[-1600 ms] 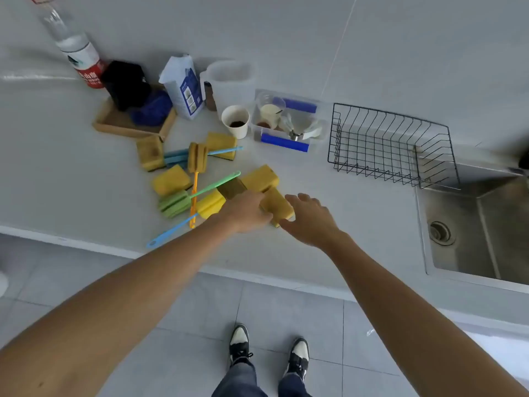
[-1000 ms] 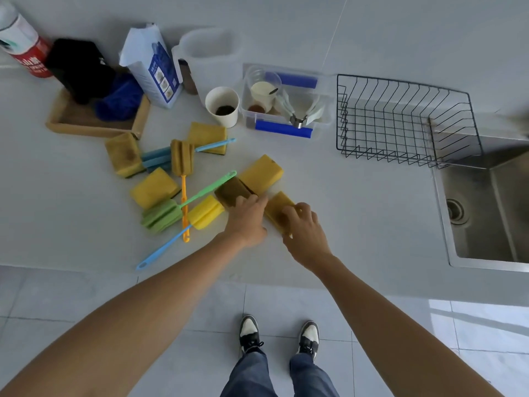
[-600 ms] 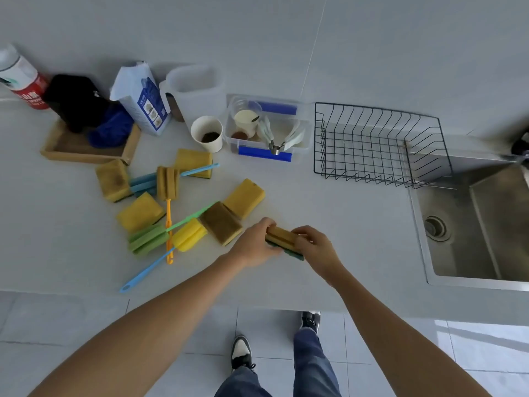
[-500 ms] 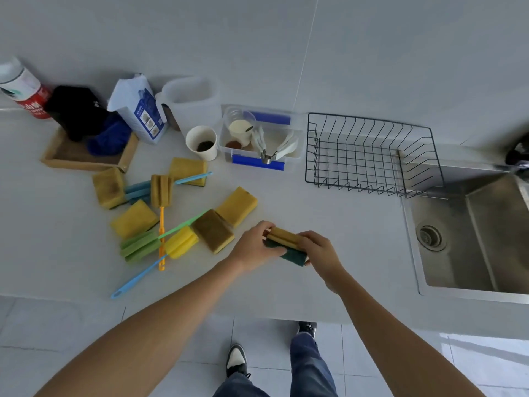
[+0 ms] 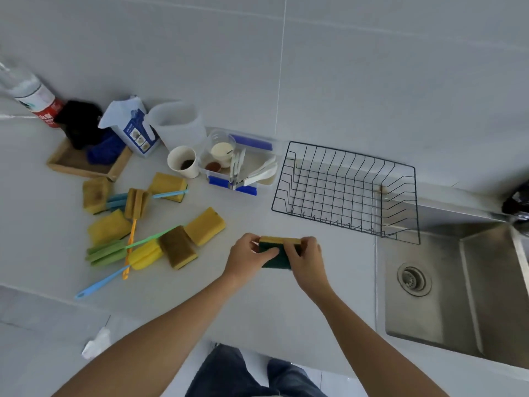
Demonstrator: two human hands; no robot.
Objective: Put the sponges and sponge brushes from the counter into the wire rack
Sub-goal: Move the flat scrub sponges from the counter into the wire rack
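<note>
Both hands hold one yellow sponge with a dark green scrub side (image 5: 277, 252) above the counter, green side toward me. My left hand (image 5: 246, 258) grips its left end and my right hand (image 5: 307, 260) its right end. The black wire rack (image 5: 345, 193) stands just beyond and to the right, with nothing in it. To the left lie several yellow sponges, such as a yellow sponge (image 5: 204, 225) and a browner sponge (image 5: 178, 246), mixed with sponge brushes: a green brush (image 5: 107, 252), an orange-handled brush (image 5: 134, 202) and a blue-handled brush (image 5: 98, 283).
A steel sink (image 5: 458, 285) lies to the right of the rack. Behind the sponges stand a paper cup (image 5: 183, 161), a clear box with blue clips (image 5: 240, 167), a white jug (image 5: 177, 124), a carton (image 5: 133, 130), a wooden tray (image 5: 83, 164) and a bottle (image 5: 34, 96).
Both hands lifted the sponge off the counter, carried it right toward the rack and turned its green side toward me. The other sponges and brushes stayed in place.
</note>
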